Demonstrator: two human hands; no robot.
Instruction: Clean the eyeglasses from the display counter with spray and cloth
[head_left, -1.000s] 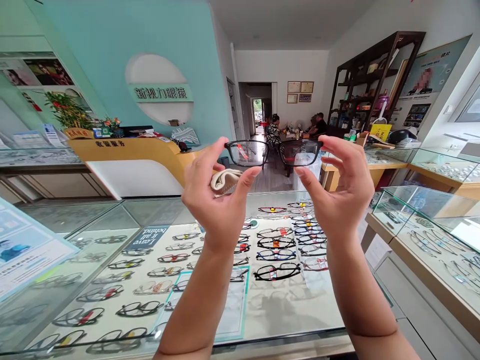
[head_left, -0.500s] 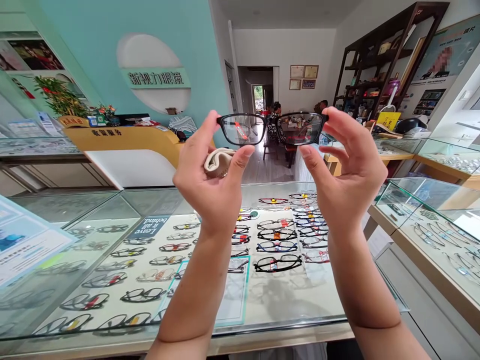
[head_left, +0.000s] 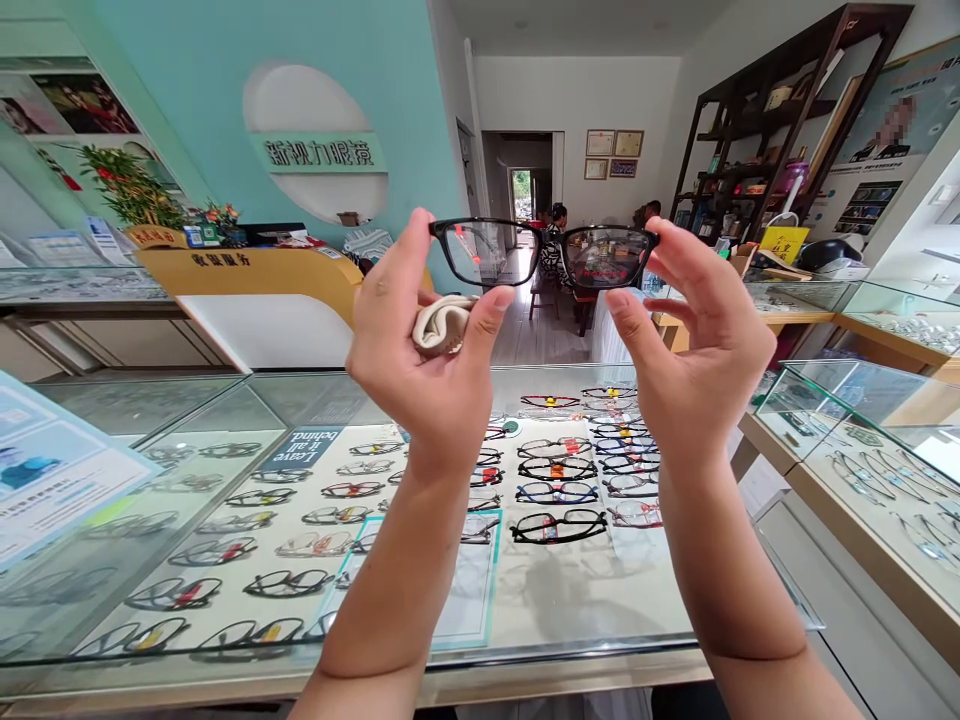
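Note:
In the head view a pair of black-framed eyeglasses (head_left: 517, 254) is held up at about eye height, above the glass display case. The fingers of my left hand (head_left: 420, 360) are closed on the left end of the frame. A folded beige cloth (head_left: 442, 325) is tucked in that same hand, between thumb and palm. My right hand (head_left: 697, 330) grips the other end of the frame between thumb and fingers. Red marks show on or through both lenses.
Below lies a glass display case (head_left: 570, 640) with rows of eyeglasses inside. A printed sheet (head_left: 60, 470) stands at left, and another glass case (head_left: 885, 440) is at right. Behind are a yellow-topped counter (head_left: 247, 275), a dark shelf (head_left: 757, 150) and seated people (head_left: 556, 245).
The eyeglasses have tilted slightly, their left end a little higher. The whole view has shifted a bit. Both hands keep their hold on the frame.

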